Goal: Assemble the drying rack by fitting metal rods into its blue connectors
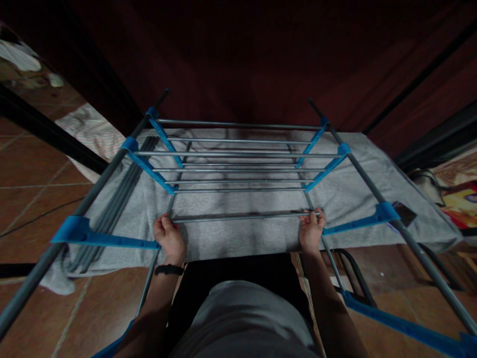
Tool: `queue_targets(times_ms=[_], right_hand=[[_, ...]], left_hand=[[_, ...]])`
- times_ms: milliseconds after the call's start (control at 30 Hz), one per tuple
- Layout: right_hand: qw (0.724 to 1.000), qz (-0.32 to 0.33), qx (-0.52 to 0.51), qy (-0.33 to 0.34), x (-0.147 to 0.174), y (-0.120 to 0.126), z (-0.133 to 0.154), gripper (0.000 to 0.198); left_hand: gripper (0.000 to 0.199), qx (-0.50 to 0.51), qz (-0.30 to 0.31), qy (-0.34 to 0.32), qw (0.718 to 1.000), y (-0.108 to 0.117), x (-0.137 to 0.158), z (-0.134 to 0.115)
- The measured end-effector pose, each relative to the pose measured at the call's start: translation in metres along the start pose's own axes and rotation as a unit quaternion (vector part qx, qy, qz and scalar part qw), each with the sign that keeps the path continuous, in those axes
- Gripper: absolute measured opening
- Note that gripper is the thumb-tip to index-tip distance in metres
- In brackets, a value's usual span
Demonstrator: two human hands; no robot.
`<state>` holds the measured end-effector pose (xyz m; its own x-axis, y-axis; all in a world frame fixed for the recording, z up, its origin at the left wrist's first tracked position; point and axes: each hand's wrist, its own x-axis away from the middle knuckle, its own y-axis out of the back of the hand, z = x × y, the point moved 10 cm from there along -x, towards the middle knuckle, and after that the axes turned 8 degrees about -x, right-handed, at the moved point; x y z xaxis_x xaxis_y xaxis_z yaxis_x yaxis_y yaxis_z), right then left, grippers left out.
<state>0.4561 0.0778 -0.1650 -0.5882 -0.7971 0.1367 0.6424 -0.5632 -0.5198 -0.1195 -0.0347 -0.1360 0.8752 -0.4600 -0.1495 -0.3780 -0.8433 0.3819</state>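
Observation:
A thin grey metal rod (238, 217) runs level between my two hands. My left hand (170, 238) pinches its left end beside a grey upright, and my right hand (311, 231) grips its right end with fingers closed. Around them stands a rack frame of grey tubes with blue plastic brackets. A left bracket (112, 239) reaches toward my left wrist, and a right bracket (357, 223) lies just beyond my right hand. Farther off, several rods (238, 155) span between pairs of blue brackets.
Several loose grey tubes (115, 209) lie on the grey cloth (238, 238) at left. A dark red curtain (238, 59) hangs behind the rack. Tiled floor (33, 214) and a striped cloth (93, 134) show at left. A colourful package (462, 204) is at far right.

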Motion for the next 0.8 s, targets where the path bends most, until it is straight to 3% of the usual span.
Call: queue_targets(times_ms=[267,800], right_hand=[[1.0,0.01,0.0,-0.008,0.0,0.0,-0.003,0.048],[1.0,-0.004,0.002,-0.003,0.002,-0.002,0.002,0.044]], left_hand=[[0.038,0.042,0.006,0.023,0.999,-0.002,0.001,0.004],[0.029,0.031,-0.003,-0.017,0.999,0.002,0.003,-0.014]])
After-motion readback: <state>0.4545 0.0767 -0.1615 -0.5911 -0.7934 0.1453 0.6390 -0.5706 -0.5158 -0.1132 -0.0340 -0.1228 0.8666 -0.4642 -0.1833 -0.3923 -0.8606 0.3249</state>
